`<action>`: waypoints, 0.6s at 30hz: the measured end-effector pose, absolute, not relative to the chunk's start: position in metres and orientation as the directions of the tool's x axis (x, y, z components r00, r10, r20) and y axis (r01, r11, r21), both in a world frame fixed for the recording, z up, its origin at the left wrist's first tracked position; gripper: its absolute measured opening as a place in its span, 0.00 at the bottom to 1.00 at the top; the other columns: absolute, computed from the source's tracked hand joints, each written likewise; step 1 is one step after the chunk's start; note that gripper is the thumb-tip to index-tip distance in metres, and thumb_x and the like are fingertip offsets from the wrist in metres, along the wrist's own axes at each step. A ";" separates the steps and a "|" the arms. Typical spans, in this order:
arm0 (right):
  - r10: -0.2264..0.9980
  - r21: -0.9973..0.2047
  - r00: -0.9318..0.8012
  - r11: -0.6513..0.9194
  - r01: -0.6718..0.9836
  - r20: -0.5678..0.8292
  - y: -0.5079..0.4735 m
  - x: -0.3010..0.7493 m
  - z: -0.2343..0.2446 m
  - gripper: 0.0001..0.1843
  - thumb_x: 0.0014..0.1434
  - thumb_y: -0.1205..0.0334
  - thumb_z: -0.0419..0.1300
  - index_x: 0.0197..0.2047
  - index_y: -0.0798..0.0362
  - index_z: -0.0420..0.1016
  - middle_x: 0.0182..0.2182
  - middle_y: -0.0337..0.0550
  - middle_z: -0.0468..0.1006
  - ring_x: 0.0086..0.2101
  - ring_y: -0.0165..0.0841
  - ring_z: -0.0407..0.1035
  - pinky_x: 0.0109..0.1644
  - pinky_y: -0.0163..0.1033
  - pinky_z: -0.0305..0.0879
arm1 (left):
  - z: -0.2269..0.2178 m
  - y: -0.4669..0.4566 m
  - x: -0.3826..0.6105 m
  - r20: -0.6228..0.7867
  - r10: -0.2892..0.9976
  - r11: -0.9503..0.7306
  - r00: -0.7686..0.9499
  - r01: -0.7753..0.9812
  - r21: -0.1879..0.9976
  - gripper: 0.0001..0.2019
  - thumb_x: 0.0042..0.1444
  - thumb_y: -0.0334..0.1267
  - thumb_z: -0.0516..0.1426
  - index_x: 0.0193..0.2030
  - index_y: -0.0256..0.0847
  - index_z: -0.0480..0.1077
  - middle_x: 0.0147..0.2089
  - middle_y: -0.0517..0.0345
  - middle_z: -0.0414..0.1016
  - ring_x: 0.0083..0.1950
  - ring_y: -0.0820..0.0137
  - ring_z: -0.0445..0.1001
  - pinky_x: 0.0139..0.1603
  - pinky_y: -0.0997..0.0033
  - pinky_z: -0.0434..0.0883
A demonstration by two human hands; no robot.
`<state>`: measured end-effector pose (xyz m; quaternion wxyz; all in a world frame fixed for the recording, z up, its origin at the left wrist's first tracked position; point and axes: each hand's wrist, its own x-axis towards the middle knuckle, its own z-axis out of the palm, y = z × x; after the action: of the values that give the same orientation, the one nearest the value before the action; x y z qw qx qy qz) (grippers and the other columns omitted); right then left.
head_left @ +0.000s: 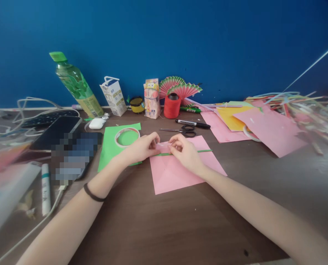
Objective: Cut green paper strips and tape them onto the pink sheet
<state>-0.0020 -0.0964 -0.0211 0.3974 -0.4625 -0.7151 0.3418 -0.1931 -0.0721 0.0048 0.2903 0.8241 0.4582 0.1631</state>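
A pink sheet of paper (177,171) lies on the table in front of me, with a narrow green strip (205,151) running across it. My left hand (143,149) is at the sheet's far left part, thumb and fingers closed in a pinch. Close beside it, my right hand (184,151) rests over the sheet and the strip, its fingertips also pinched. Between the two sets of fingertips shows a small pale, shiny bit; what exactly they grip is too small to tell. Under my left wrist lies a green sheet (106,149) bearing a tape roll (116,138).
Scissors (190,131) and a black marker (193,124) lie beyond the pink sheet. Behind stand a green bottle (75,86), a milk carton (114,97) and a red thread spool (172,106). Coloured papers (268,129) are at right; a phone (78,156) and white marker (46,191) at left.
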 end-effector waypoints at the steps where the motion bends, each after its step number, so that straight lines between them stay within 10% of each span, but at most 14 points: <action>1: 0.933 -0.856 -0.265 0.336 0.393 0.244 -0.097 -0.002 -0.021 0.04 0.55 0.65 0.53 0.36 0.49 0.61 0.23 0.35 0.74 0.25 0.31 0.68 0.33 0.37 0.60 | 0.005 -0.072 -0.193 -0.001 0.851 -0.407 0.525 0.663 0.628 0.08 0.49 0.38 0.55 0.35 0.43 0.59 0.28 0.62 0.66 0.30 0.70 0.66 0.29 0.72 0.60; 18: 0.931 -0.846 -0.280 0.339 0.412 0.236 -0.098 -0.001 -0.020 0.04 0.56 0.65 0.51 0.35 0.49 0.59 0.22 0.36 0.76 0.27 0.33 0.71 0.35 0.38 0.61 | 0.005 -0.072 -0.193 -0.001 0.841 -0.430 0.541 0.671 0.604 0.07 0.49 0.35 0.54 0.36 0.42 0.59 0.29 0.61 0.67 0.31 0.70 0.67 0.30 0.72 0.60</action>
<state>-0.0013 -0.0979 -0.0195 0.3810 -0.4636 -0.7240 0.3402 -0.1933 -0.0718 0.0051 0.2802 0.8319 0.4542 0.1521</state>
